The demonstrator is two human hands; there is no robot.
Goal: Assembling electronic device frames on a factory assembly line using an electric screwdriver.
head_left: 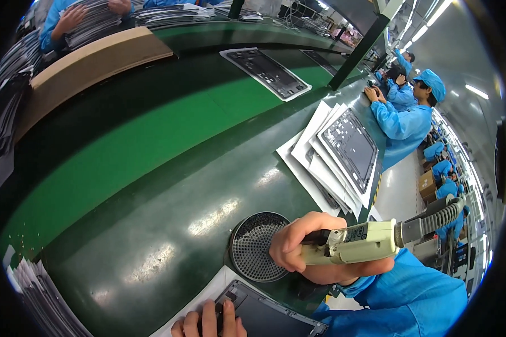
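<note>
In my right hand (303, 250) is a cream electric screwdriver (360, 244), its fingers wrapped round the body. A ribbed cable sleeve runs from its back end toward the right. Just left of that hand sits a round black dish (242, 223) with a perforated insert, partly covered by my fingers; the screwdriver's tip is hidden. My left hand (211, 323) lies with fingers apart on a dark flat tablet-like panel (270, 314) at the lower edge. White sheet (199, 303) shows under the panel.
A stack of similar panels with white sheets (303, 157) stands beyond the dish. A green conveyor belt (152, 135) carries another panel (264, 73). More sheets stand at the lower left (45, 292). A co-worker in blue (402, 121) works at the right; a dark post (360, 50) rises nearby.
</note>
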